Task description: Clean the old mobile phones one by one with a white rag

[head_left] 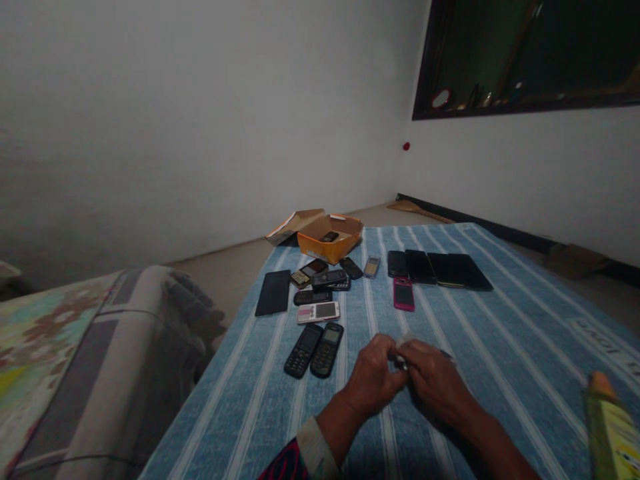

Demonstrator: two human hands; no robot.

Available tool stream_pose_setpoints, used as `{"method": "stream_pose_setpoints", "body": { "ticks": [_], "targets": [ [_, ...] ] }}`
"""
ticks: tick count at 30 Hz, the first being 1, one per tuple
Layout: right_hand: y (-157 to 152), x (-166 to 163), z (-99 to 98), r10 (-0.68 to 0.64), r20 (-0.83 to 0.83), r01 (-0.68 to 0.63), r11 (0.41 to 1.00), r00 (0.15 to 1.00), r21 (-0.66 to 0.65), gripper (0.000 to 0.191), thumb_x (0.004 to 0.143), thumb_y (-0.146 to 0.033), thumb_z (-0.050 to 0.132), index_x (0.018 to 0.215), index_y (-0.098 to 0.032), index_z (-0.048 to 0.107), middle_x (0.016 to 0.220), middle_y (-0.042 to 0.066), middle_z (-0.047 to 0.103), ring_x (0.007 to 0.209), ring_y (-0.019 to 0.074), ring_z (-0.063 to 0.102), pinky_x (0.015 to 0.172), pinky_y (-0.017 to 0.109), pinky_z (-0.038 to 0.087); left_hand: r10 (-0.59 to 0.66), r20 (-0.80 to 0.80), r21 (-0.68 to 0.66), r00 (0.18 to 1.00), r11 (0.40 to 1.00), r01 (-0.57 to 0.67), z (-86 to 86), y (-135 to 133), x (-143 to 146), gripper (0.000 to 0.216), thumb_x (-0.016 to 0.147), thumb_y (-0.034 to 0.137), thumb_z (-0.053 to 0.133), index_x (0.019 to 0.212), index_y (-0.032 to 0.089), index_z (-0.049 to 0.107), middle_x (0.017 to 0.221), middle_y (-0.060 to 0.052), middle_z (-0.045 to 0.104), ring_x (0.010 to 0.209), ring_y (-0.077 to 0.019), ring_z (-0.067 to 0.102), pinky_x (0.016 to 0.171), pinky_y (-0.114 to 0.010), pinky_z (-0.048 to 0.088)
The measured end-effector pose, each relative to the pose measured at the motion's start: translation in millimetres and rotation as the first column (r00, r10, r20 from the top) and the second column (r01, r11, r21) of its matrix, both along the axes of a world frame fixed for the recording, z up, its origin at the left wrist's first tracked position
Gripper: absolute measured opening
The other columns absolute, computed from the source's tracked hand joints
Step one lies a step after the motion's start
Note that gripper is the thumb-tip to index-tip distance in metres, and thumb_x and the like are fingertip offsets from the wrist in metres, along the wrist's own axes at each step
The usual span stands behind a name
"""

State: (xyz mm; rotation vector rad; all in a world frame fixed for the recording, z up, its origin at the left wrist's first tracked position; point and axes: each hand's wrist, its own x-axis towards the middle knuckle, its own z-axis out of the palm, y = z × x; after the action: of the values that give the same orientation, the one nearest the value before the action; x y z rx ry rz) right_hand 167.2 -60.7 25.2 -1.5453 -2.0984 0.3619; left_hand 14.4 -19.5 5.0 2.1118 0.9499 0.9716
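Observation:
My left hand (373, 377) and my right hand (433, 377) meet low in the middle of a blue striped cloth (500, 347). Both are closed on a small white thing (401, 347) pinched between the fingertips; it is too small to name. Just left of my hands lie two black keypad phones (315, 349) side by side, with a white and pink phone (318, 311) above them. Farther back are several more small phones (325, 277), a black slab phone (273, 292), a pink phone (403, 294) and a row of dark smartphones (437, 268).
An open orange cardboard box (330, 239) with a small dark item inside stands at the cloth's far edge. A yellow-green container (613, 427) stands at the lower right. A patterned mattress or bedding roll (100, 360) lies to the left. White walls and a dark window (525, 53) close the corner.

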Motion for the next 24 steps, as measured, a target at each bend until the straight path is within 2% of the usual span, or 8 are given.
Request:
{"method": "stream_pose_setpoints", "body": {
  "ticks": [3,8,13,15,20,24],
  "targets": [
    [2,12,-4.5,-0.057,0.023,0.056,0.998,0.998,0.028,0.035,0.083,-0.008,0.036,0.094,-0.021,0.067,0.091,0.005,0.068,0.086,0.0195,0.063,0.081,0.032,0.047,0.001,0.005,-0.005,1.000,1.000,-0.001,-1.6,1,0,0.024,0.071,0.021,0.070,0.080,0.020,0.047,0.081,0.000,0.054,0.076,-0.0164,0.053,0.071,-0.028,0.043],
    [5,24,-19.4,-0.165,-0.034,0.168,0.966,0.986,0.196,0.034,0.086,-0.011,0.036,0.098,-0.021,0.066,0.092,0.006,0.069,0.084,0.0199,0.065,0.080,0.035,0.050,-0.005,0.017,0.007,1.000,1.000,0.005,-2.6,3,-1,0.020,0.073,0.020,0.069,0.080,0.019,0.050,0.079,-0.001,0.055,0.076,-0.0171,0.054,0.070,-0.029,0.043],
    [0,2,-32.6,-0.071,-0.096,0.106,0.896,0.993,0.432,0.029,0.091,-0.013,0.039,0.106,-0.021,0.063,0.101,0.009,0.069,0.095,0.0222,0.065,0.086,0.039,0.052,-0.020,0.021,0.037,1.000,0.999,0.019,-7.8,5,1,0.011,0.075,0.015,0.065,0.076,0.018,0.055,0.076,-0.001,0.055,0.074,-0.0169,0.054,0.070,-0.028,0.043],
    [-2,-5,-37.3,-0.034,-0.102,0.079,0.873,0.994,0.481,0.030,0.091,-0.012,0.040,0.111,-0.022,0.061,0.104,0.008,0.069,0.099,0.0224,0.064,0.089,0.042,0.052,-0.038,0.023,0.060,0.999,0.998,0.036,-10.2,6,1,0.008,0.075,0.013,0.063,0.076,0.018,0.057,0.077,-0.002,0.057,0.076,-0.0174,0.055,0.071,-0.028,0.044],
    [1,14,-49.1,-0.058,-0.071,0.087,0.847,0.996,0.524,0.031,0.090,-0.013,0.043,0.114,-0.022,0.061,0.107,0.009,0.069,0.102,0.0235,0.064,0.092,0.045,0.051,-0.072,0.033,0.076,0.997,0.995,0.070,-10.2,5,3,0.005,0.082,0.020,0.063,0.077,0.018,0.062,0.077,-0.003,0.059,0.077,-0.0175,0.056,0.072,-0.028,0.044],
    [9,40,-52.8,-0.181,-0.125,0.219,0.851,0.975,0.477,0.029,0.091,-0.020,0.042,0.109,-0.020,0.065,0.105,0.010,0.071,0.099,0.0255,0.066,0.090,0.045,0.051,-0.010,0.019,0.025,1.000,1.000,0.010,-6.2,6,4,0.011,0.082,0.021,0.061,0.071,0.017,0.059,0.073,-0.003,0.056,0.073,-0.0171,0.054,0.067,-0.028,0.042]
  ]
}}
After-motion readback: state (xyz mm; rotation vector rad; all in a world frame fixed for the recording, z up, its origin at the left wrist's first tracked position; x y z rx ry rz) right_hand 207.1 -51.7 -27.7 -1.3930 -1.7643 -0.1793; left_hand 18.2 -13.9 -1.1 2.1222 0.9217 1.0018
